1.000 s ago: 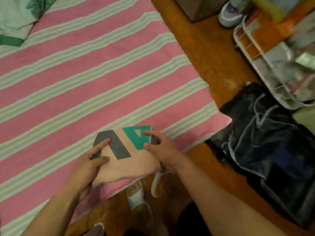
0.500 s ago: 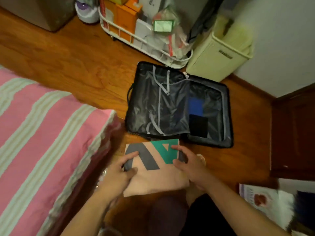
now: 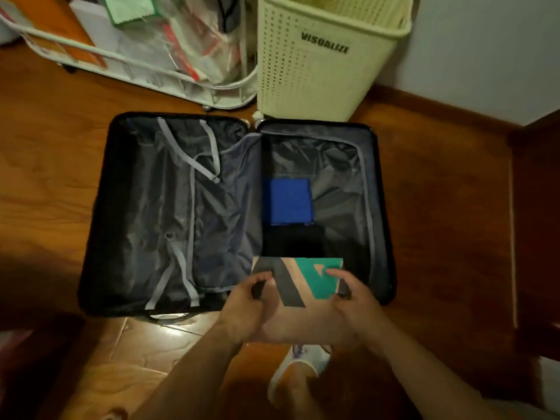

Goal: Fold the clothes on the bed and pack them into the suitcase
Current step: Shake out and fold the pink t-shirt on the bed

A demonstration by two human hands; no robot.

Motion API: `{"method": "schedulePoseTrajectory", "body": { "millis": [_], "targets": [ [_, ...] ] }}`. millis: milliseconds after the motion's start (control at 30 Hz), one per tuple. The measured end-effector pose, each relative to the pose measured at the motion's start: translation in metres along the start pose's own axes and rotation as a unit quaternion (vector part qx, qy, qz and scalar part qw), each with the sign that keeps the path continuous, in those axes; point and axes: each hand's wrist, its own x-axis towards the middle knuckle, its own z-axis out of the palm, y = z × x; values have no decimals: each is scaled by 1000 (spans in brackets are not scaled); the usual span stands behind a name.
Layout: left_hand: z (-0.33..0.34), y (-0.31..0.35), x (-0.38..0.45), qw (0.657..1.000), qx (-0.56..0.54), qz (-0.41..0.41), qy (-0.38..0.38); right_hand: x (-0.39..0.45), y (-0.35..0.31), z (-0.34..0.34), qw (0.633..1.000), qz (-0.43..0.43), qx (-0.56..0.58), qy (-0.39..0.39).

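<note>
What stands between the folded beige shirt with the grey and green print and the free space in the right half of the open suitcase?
Nothing visible. Both hands, left and right, hold the folded beige shirt over the black suitcase's near right edge, beside the black and blue folded clothes.

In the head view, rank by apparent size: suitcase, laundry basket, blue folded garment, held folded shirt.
1. suitcase
2. laundry basket
3. held folded shirt, though nearer the camera and partly hidden by both hands
4. blue folded garment

Head camera looks steeply down, close above the open suitcase.
</note>
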Motion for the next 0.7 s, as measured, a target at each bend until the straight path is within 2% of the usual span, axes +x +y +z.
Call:
{"method": "schedulePoseTrajectory", "body": {
  "millis": [133,233,333,433,500,533,600,633,700],
  "targets": [
    [37,6,75,995,95,-1,-10,73,16,-26,1000,1,1,-2],
    [50,6,142,988,151,17,-5,141,12,-29,999,-33,-16,3],
    [60,22,228,979,170,90,63,227,-3,-28,992,-108,-20,60],
    [63,38,312,957,223,143,118,328,-24,-16,981,-152,-19,119],
    [67,30,363,937,299,109,144,386,-22,3,979,-163,-69,99],
    [71,21,381,914,367,83,153,408,-17,16,976,-162,-111,88],
    [83,-3,405,858,496,49,126,441,2,37,965,-151,-189,99],
    [88,-12,409,845,526,39,87,445,8,43,962,-141,-203,112],
    [94,-18,407,855,518,13,24,439,4,46,958,-117,-238,108]
  ]
}}
